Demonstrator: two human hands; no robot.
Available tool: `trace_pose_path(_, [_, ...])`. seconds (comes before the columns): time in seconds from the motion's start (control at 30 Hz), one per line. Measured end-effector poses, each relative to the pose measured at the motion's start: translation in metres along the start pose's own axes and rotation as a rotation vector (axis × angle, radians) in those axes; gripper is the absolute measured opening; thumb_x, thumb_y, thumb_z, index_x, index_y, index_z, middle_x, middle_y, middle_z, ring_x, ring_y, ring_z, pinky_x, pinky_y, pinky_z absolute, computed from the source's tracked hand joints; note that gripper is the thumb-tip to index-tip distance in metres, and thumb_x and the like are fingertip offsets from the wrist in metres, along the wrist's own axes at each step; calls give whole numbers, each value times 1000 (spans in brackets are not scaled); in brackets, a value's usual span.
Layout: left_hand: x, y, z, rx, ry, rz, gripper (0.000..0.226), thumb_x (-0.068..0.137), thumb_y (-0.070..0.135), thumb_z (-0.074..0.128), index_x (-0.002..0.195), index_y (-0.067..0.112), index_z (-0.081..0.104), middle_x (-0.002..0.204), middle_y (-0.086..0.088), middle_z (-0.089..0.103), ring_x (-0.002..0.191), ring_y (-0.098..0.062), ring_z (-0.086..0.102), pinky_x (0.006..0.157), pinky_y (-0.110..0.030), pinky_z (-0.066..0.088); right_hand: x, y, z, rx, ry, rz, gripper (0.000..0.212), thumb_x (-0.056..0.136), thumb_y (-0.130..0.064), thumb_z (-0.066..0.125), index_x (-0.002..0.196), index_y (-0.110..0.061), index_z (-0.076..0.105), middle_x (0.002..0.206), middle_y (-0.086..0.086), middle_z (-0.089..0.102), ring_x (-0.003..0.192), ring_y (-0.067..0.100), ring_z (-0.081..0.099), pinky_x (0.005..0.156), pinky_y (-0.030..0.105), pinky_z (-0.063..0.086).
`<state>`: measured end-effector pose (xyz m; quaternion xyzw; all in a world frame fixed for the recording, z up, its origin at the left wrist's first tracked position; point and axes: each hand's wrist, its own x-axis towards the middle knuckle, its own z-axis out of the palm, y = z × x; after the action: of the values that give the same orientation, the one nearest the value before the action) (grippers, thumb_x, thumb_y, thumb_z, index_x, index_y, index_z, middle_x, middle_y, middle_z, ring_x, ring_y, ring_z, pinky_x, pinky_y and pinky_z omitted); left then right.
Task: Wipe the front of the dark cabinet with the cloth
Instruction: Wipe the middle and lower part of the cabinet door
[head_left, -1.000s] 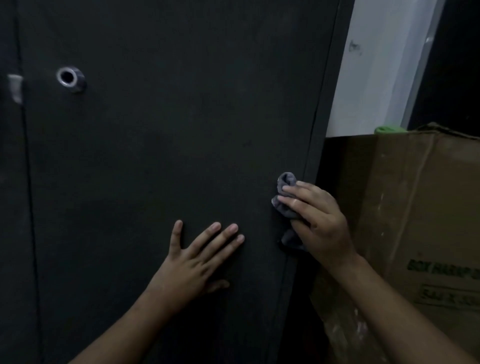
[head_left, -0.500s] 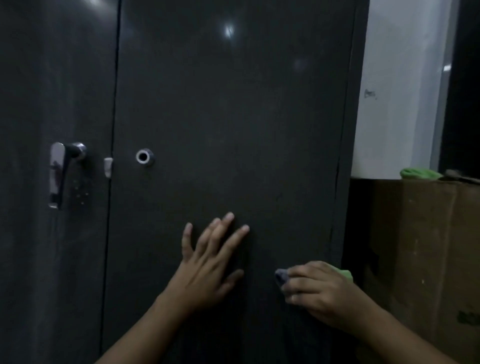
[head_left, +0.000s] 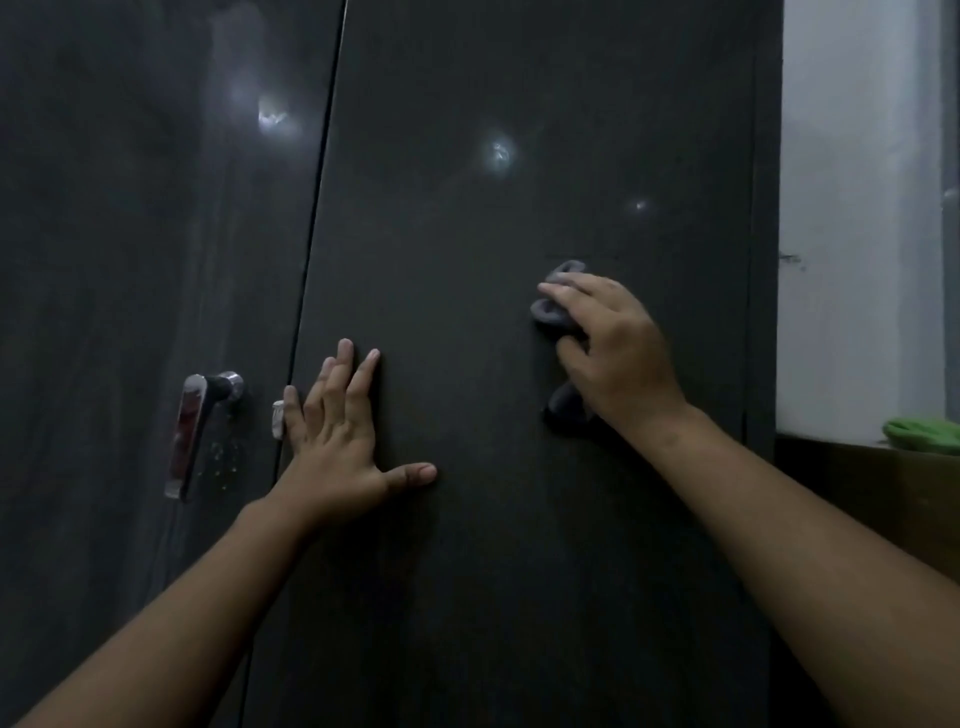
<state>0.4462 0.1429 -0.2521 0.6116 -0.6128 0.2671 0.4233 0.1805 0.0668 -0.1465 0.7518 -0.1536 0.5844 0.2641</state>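
Cloth (head_left: 553, 312), grey, bunched: pressed against the right door of the dark cabinet (head_left: 519, 519), gripped in the curled fingers of the right hand (head_left: 613, 353). Left hand (head_left: 337, 447) flat on the same door, fingers spread, beside the chrome handle (head_left: 189, 431).

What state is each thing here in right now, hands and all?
Cabinet doors: shut, glossy with light reflections.
Handle: pointing down.
Cloth: bunched, pressed against the right-side door.
Right hand: grips the cloth.
Left hand: flat on the door, fingers straight.
Green rag: lying crumpled at far right.
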Motion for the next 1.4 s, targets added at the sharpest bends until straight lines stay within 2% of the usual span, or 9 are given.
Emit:
trace_pose_path(0.13, [-1, -6, 0, 20, 3, 38, 128, 57, 92, 43, 151, 40, -27, 150, 18, -47, 139, -5, -42, 113, -43, -30, -5, -37, 31, 19, -233, -267, 46, 77, -8, 61, 121, -10, 72, 128, 9, 67, 122, 28, 59, 107, 40, 46])
trace_pose_path(0.43, [-5, -16, -4, -3, -30, 99, 124, 62, 75, 54, 150, 43, -27, 154, 17, -42, 144, -10, -37, 118, -48, -22, -109, -52, 53, 128, -729, -692, 22, 93, -19, 66, 113, -22, 76, 131, -6, 66, 130, 17, 51, 103, 40, 47])
trace_pose_path(0.57, [-4, -17, -7, -5, -56, 100, 133, 69, 49, 79, 149, 44, -27, 150, 23, -45, 140, -4, -40, 117, -43, -25, -109, -27, 36, 97, -453, -648, 21, 98, -18, 61, 111, -19, 77, 130, -3, 68, 125, 22, 59, 102, 39, 47])
trace_pose_path(0.7, [-3, -21, -6, -57, -39, 100, 136, 67, 32, 87, 152, 42, -19, 151, 30, -39, 140, 3, -36, 116, -36, -27, -51, -21, 26, 49, -154, -327, 34, 87, -13, 58, 116, -13, 75, 131, 4, 67, 125, 26, 58, 111, 36, 40])
trace_pose_path(0.83, [-4, -24, -4, -109, -6, 115, 133, 66, 26, 88, 153, 39, -12, 157, 26, -30, 140, 6, -34, 117, -31, -25, -6, -50, 47, 24, -167, -226, 36, 82, -10, 63, 116, -12, 74, 128, 5, 67, 123, 26, 58, 106, 44, 46])
trace_pose_path(1.07, [-18, -31, 4, -220, 121, 164, 107, 69, 15, 68, 153, 30, 4, 164, 4, 0, 153, -15, -6, 124, -54, 6, -39, -88, 78, 129, -543, -556, 23, 86, -14, 70, 107, -19, 77, 121, -1, 71, 123, 22, 60, 102, 45, 48])
trace_pose_path(1.2, [-27, -32, 2, -220, 82, 136, 110, 74, 5, 72, 157, 29, 3, 162, 20, -7, 152, -7, -10, 126, -42, 1, -42, -80, 73, 145, -729, -681, 22, 86, -12, 73, 106, -20, 77, 123, -4, 71, 123, 19, 59, 103, 35, 43])
trace_pose_path(1.3, [-31, -29, 3, -173, 46, 114, 116, 78, 13, 77, 157, 28, -7, 158, 27, -20, 149, -1, -19, 124, -35, -7, -26, -64, 67, 71, -544, -775, 22, 93, -17, 62, 108, -17, 78, 125, 1, 70, 120, 24, 62, 101, 38, 48])
trace_pose_path(1.4, [-32, -26, 5, -127, 32, 92, 115, 83, 18, 75, 156, 25, -12, 159, 22, -24, 146, 1, -25, 124, -33, -10, 11, -59, 65, -9, -310, -574, 35, 93, -12, 53, 123, -10, 71, 139, 13, 61, 127, 33, 58, 105, 51, 49])
